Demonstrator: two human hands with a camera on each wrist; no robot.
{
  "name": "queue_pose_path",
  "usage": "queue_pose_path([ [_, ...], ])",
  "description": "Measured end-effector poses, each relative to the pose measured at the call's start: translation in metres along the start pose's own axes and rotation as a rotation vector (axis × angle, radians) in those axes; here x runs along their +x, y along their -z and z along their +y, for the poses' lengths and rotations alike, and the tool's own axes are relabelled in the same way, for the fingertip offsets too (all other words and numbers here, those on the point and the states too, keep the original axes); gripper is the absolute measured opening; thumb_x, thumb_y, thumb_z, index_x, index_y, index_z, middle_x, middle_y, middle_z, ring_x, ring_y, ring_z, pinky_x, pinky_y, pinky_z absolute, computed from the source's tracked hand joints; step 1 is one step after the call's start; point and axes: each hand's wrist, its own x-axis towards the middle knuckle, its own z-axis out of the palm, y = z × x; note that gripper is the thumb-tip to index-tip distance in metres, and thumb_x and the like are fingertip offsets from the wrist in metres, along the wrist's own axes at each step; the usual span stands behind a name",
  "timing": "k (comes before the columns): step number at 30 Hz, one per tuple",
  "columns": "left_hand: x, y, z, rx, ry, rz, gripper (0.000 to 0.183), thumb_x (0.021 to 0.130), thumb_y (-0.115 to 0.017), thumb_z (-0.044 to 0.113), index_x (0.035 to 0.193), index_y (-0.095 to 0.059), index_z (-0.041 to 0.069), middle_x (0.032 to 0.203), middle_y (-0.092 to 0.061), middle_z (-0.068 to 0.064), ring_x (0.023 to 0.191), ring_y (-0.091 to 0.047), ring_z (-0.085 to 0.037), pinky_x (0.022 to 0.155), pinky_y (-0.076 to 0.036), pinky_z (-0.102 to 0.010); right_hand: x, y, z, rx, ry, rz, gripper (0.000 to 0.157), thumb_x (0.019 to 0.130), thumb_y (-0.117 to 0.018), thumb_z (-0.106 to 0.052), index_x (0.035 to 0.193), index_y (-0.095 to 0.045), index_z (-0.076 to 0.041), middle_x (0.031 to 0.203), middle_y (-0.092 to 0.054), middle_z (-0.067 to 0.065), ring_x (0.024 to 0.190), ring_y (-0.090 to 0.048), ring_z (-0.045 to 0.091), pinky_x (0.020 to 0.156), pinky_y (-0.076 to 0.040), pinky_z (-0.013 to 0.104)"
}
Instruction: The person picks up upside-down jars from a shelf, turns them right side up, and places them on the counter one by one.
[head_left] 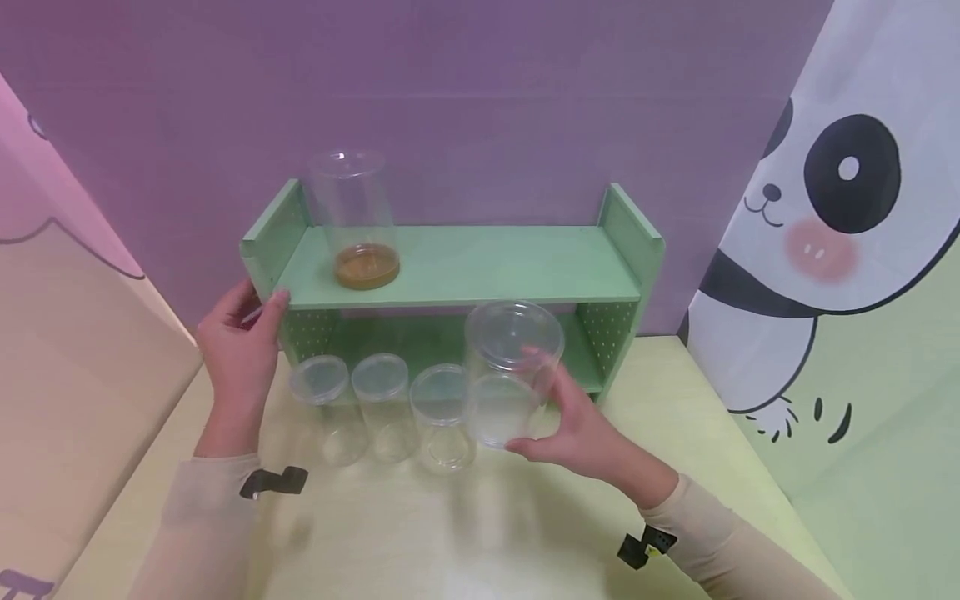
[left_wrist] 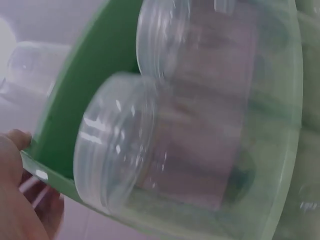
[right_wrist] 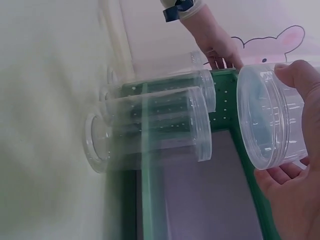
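Observation:
In the head view my left hand [head_left: 243, 346] grips the left side panel of a green two-tier shelf [head_left: 480, 262], thumb at its front edge. The left wrist view also shows fingers [left_wrist: 15, 137] at the panel. My right hand [head_left: 581, 425] holds a clear lidded jar [head_left: 498, 408] in front of the shelf's right half, thumb on one side and fingers round the other. The right wrist view shows this jar [right_wrist: 270, 120] apart from the jars beside it. Three similar clear jars [head_left: 322, 417] stand in a row before the shelf.
On the upper tier, towards the left, stands a clear jar [head_left: 356, 208] with a brown base. The pale tabletop [head_left: 390, 533] carries the shelf. A purple wall [head_left: 480, 108] rises behind, and a panda-printed panel [head_left: 847, 292] borders the right side.

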Motion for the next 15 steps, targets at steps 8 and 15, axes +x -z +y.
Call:
queue_pose_path([
  [8,-0.046,-0.011,0.027,-0.178,-0.296,0.178,0.029,0.094,-0.08,0.004,0.114,-0.069,-0.014,0.112,-0.065,0.008,0.113,-0.063,-0.016,0.098,-0.051,-0.026,-0.006,-0.008,0.005,-0.003,-0.025,-0.045,0.112,0.077,-0.099,-0.006,0.167,-0.034,-0.017,0.157,-0.057,0.013,0.142,-0.059,0.039,0.117,-0.043,0.071],
  [15,-0.09,-0.038,0.052,-0.237,-0.396,-0.308,0.011,0.096,-0.078,-0.008,0.106,-0.073,-0.009,0.106,-0.071,-0.007,0.099,-0.069,-0.017,0.091,-0.058,-0.025,-0.008,-0.009,0.008,-0.003,-0.028,-0.058,0.114,0.077,-0.098,-0.005,0.169,-0.032,-0.018,0.159,-0.056,0.011,0.144,-0.056,0.038,0.119,-0.042,0.07],
])
